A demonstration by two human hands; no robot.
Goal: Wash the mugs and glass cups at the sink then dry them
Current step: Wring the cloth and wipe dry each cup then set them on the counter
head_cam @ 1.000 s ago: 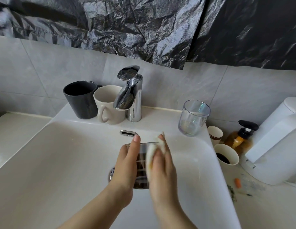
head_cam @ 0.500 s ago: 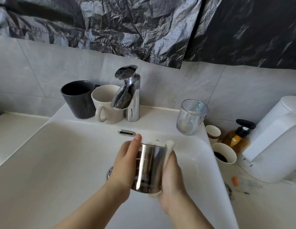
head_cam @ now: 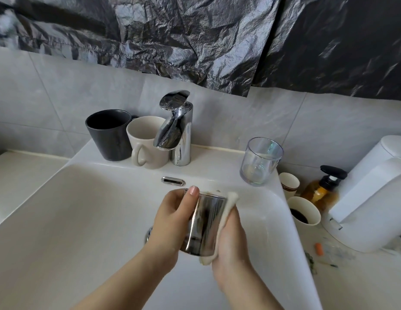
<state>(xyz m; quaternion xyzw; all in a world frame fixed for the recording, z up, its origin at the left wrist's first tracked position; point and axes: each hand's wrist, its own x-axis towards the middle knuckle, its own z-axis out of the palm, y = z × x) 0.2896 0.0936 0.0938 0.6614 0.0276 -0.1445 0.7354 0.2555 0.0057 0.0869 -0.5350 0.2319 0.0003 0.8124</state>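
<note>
Over the middle of the white sink [head_cam: 60,220] my left hand [head_cam: 172,220] grips a shiny metal cup [head_cam: 205,224] from its left side, thumb near the rim. My right hand [head_cam: 233,245] holds a pale sponge cloth [head_cam: 224,218] against the cup's right side. On the ledge behind stand a black mug [head_cam: 110,135] and a cream mug [head_cam: 148,144] left of the chrome tap [head_cam: 177,130], and a clear glass cup [head_cam: 261,161] to its right.
Right of the sink stand two paper cups [head_cam: 303,211], one with dark liquid, an amber pump bottle [head_cam: 322,189] and a white appliance [head_cam: 374,193]. A small orange item [head_cam: 318,249] and some scraps lie on the counter. Black plastic sheeting [head_cam: 195,41] covers the wall above the tiles.
The cup has turned in my hands from a dark, see-through look to its shiny side. My right hand slid from the cup's front to its right side, with the cloth.
</note>
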